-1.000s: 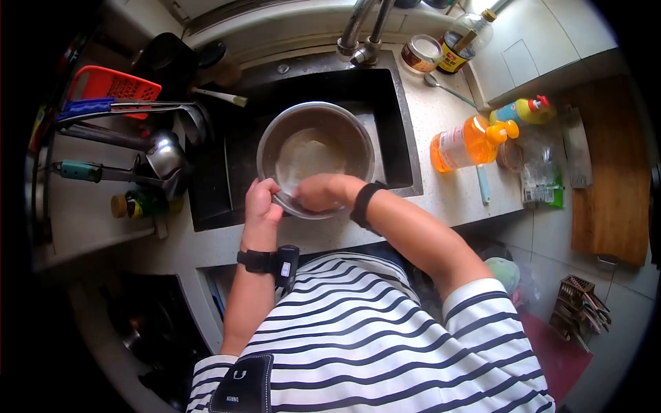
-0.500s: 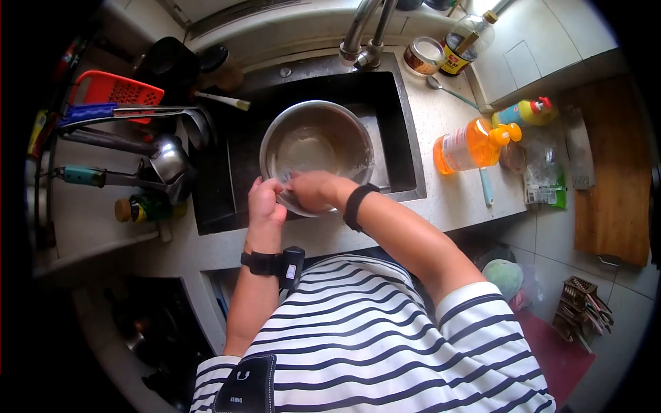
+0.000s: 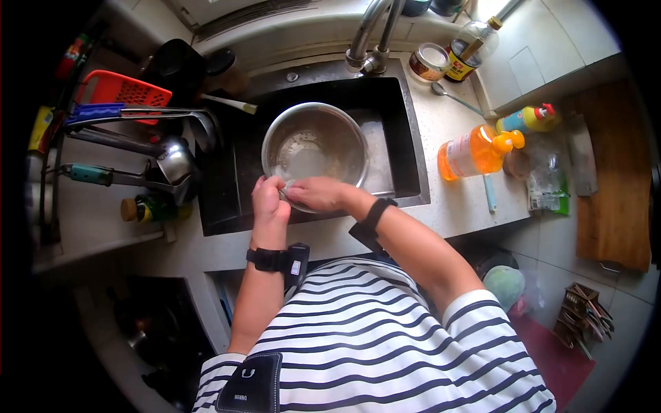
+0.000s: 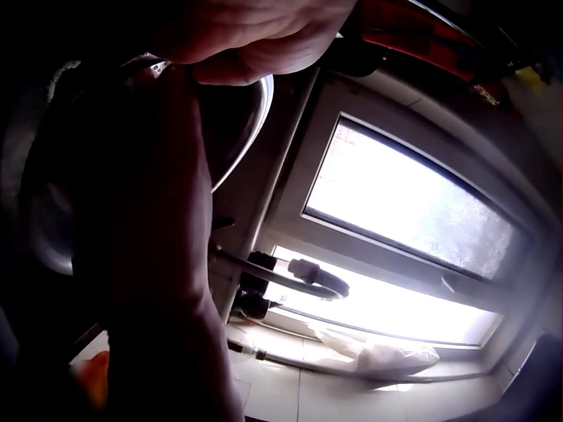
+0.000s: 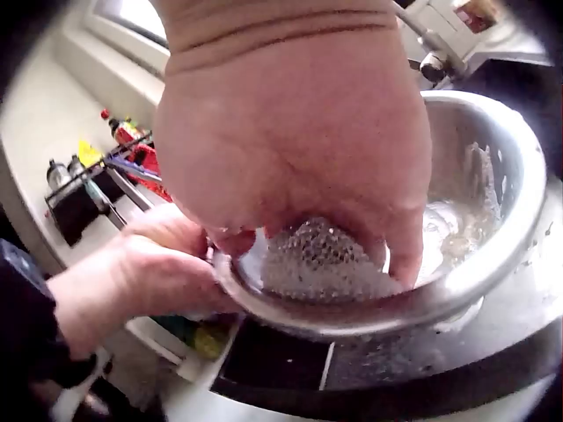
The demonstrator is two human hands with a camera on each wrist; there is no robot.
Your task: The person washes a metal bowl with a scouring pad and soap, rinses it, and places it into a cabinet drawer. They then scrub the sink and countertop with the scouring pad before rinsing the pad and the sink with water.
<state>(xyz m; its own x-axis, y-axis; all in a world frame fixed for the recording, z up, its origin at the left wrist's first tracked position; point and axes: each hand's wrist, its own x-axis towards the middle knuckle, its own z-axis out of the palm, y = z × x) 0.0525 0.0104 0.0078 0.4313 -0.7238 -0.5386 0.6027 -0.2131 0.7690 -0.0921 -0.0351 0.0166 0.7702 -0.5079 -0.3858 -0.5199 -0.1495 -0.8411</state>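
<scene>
A round stainless-steel bowl (image 3: 350, 135) sits over the dark sink (image 3: 407, 148), with whitish suds on its inner wall and bottom. At its near-left edge my left hand (image 3: 270, 205) grips the rim. My right hand (image 3: 318, 193) reaches over the near side and holds a light grey, mesh-textured scrubber (image 5: 315, 264) against the inside of the bowl, just below the rim. The two hands are close together there. Seen from the right wrist, the palm and fingers cover the scrubber's upper part.
A faucet (image 3: 359, 51) rises behind the sink. Ladles (image 3: 172, 160) and a red basket (image 3: 124, 88) crowd the left side. On the right counter stand an orange soap bottle (image 3: 471, 155), a spoon (image 3: 454, 96) and jars. A wooden board (image 3: 613, 199) is farther right.
My right hand has come up from lower inside the bowl to the near-left rim, beside the left hand. The left hand keeps its grip; the head view has shifted slightly.
</scene>
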